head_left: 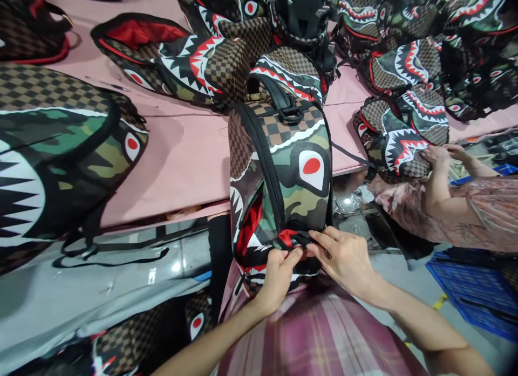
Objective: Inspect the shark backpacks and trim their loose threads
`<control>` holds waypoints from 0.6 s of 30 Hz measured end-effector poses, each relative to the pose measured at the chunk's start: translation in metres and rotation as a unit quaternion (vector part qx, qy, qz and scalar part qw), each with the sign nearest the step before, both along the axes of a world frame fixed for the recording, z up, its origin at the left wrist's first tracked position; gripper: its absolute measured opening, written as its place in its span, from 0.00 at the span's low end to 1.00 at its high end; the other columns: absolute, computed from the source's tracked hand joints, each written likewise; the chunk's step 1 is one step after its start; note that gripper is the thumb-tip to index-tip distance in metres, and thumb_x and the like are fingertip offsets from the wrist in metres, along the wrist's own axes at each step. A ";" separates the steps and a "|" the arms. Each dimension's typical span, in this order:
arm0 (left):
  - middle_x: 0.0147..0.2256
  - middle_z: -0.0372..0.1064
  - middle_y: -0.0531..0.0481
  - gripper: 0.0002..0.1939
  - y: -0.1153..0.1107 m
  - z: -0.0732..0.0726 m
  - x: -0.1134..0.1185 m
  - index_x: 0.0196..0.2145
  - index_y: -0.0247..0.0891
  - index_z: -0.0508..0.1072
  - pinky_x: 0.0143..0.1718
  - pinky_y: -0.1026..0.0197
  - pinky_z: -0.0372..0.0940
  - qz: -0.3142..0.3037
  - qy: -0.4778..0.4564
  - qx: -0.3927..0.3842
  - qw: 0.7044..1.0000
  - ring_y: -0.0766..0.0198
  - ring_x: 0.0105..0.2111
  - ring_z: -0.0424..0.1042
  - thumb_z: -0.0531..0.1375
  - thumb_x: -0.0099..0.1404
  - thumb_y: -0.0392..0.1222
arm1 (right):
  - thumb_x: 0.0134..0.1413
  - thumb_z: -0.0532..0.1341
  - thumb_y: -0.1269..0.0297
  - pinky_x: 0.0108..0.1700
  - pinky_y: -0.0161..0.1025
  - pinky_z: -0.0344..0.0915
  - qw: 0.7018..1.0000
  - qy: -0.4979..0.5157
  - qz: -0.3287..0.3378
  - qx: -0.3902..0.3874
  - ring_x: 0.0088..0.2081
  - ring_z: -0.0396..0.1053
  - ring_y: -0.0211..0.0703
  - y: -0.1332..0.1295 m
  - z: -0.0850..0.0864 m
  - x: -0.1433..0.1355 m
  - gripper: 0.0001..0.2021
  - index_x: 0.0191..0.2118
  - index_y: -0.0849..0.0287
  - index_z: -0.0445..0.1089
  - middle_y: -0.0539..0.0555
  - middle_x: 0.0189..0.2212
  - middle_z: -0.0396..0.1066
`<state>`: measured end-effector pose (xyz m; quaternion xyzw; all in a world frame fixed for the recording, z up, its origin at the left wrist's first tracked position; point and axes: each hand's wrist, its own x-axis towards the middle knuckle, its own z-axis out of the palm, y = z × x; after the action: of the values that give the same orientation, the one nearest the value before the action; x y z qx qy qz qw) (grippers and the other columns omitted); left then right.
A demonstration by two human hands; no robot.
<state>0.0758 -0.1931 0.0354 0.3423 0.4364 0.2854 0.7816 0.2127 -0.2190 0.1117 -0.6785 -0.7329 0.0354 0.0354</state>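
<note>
A checkered and camouflage backpack (307, 203) with a printed red eye and shark teeth leans over the table edge against my body. Its zipper is partly undone, and red lining shows inside. My left hand (277, 279) pinches the fabric edge at the lower end of the bag. Close beside it, my right hand (343, 257) grips the same edge, its fingertips nearly meeting those of the left. Whatever small part lies between the fingertips is hidden. A black carry handle (279, 98) stands up at the bag's far end.
Several similar backpacks lie across the pink table (182, 165), including a large one (60, 165) at left. At right a co-worker's hands (439, 155) touch another backpack (404, 144). A blue crate (477, 289) sits on the floor. More bags (133, 333) lie below the table.
</note>
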 end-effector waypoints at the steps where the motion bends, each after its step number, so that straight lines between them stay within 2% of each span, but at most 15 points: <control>1: 0.16 0.62 0.54 0.16 0.000 -0.001 -0.001 0.18 0.33 0.68 0.24 0.65 0.57 -0.001 0.009 0.002 1.000 0.68 0.20 0.61 0.60 0.53 0.49 | 0.60 0.52 0.59 0.26 0.34 0.55 1.000 0.001 0.001 0.003 0.27 0.70 0.37 0.001 0.000 -0.002 0.14 0.46 0.55 0.71 0.52 0.31 0.72; 5: 0.16 0.54 0.56 0.16 0.001 -0.001 -0.005 0.16 0.35 0.62 0.21 0.66 0.52 -0.005 0.023 0.008 1.000 0.71 0.19 0.52 0.58 0.53 0.48 | 0.60 0.52 0.60 0.26 0.34 0.55 1.000 0.002 0.007 0.004 0.27 0.70 0.37 0.006 0.003 -0.007 0.14 0.46 0.55 0.71 0.52 0.31 0.73; 13: 0.15 0.44 0.58 0.15 0.008 0.012 -0.008 0.14 0.38 0.54 0.19 0.67 0.45 0.002 0.036 0.015 0.999 0.73 0.19 0.44 0.56 0.51 0.43 | 0.59 0.52 0.58 0.25 0.34 0.54 0.999 -0.034 0.010 -0.009 0.26 0.70 0.36 0.012 0.002 -0.015 0.14 0.44 0.54 0.72 0.51 0.29 0.72; 18: 0.16 0.43 0.58 0.15 0.006 0.006 -0.008 0.14 0.38 0.51 0.19 0.67 0.45 -0.006 0.035 0.026 0.999 0.72 0.19 0.43 0.54 0.51 0.43 | 0.59 0.52 0.57 0.24 0.35 0.53 0.998 -0.070 -0.006 -0.009 0.24 0.69 0.37 0.011 0.000 -0.021 0.14 0.43 0.55 0.72 0.52 0.28 0.72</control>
<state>0.0678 -0.1872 0.0416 0.3748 0.4539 0.2797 0.7584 0.1917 -0.2075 0.1120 -0.6844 -0.7288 -0.0058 -0.0215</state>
